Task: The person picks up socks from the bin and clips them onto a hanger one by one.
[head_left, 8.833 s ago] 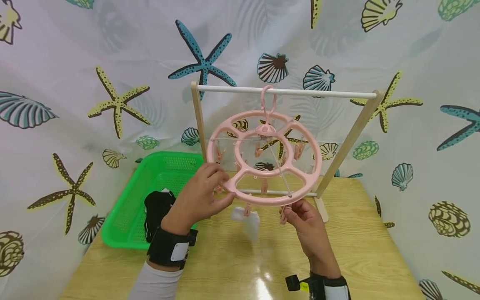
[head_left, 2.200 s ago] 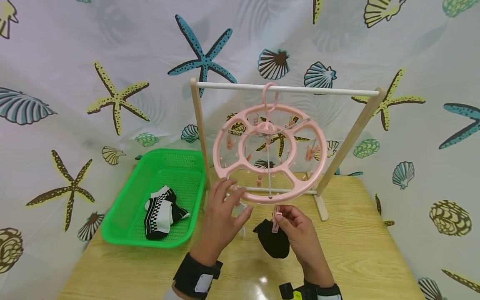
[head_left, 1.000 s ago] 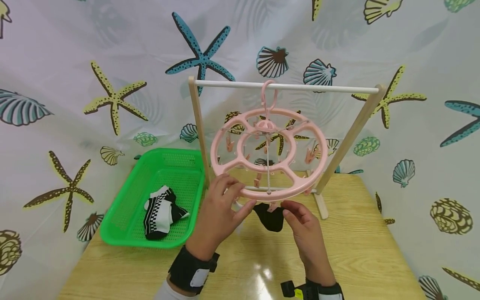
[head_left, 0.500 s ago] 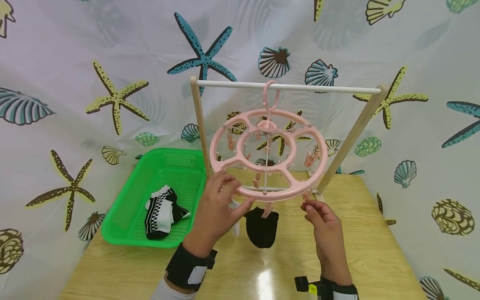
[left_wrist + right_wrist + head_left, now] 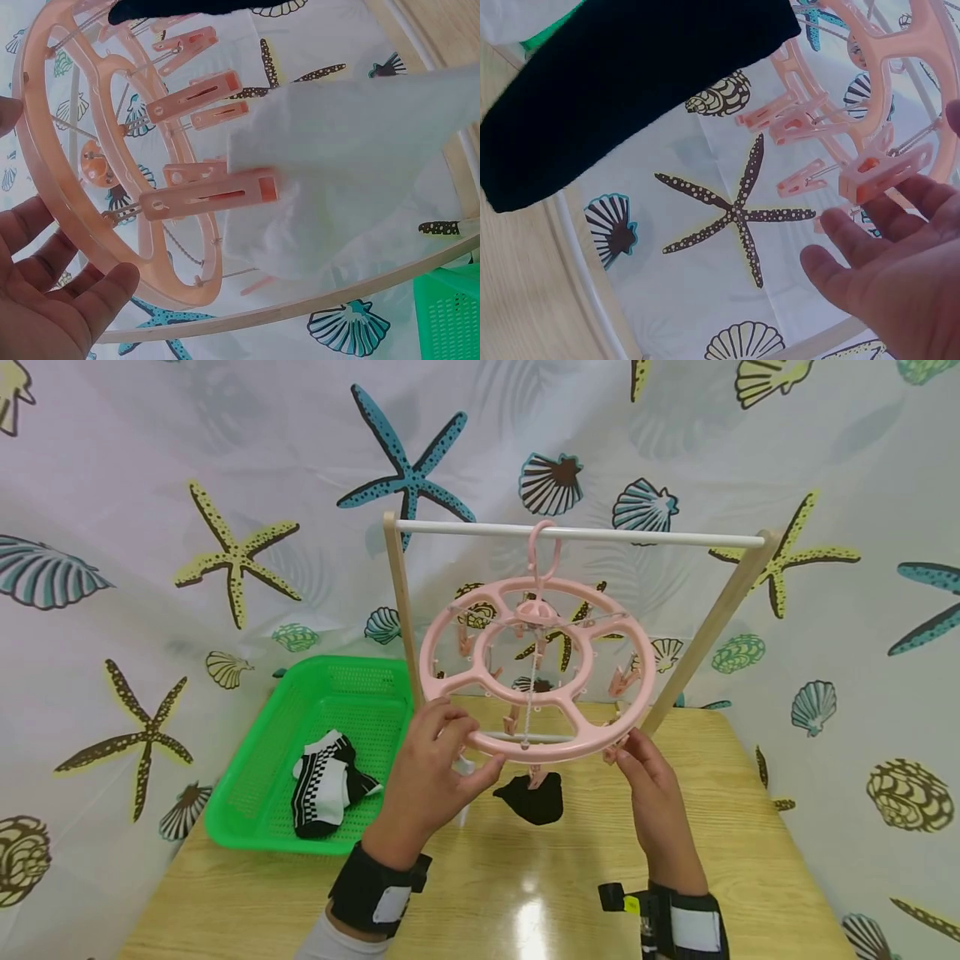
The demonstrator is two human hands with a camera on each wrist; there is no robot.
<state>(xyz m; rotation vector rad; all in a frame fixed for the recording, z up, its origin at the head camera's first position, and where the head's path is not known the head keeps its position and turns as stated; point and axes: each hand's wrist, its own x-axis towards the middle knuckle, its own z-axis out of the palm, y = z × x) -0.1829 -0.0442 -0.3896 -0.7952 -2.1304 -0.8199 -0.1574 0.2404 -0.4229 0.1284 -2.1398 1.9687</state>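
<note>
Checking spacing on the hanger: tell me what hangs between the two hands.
In the head view, a black sock hangs clipped under the pink hanger ring, between the left hand and right hand.

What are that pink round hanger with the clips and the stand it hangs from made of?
The pink round clip hanger looks like moulded plastic: smooth, slightly glossy, one even colour, clips included. The stand's slanted side posts look like pale bare wood with faint grain; its white top rail could be painted wood or plastic.
</note>
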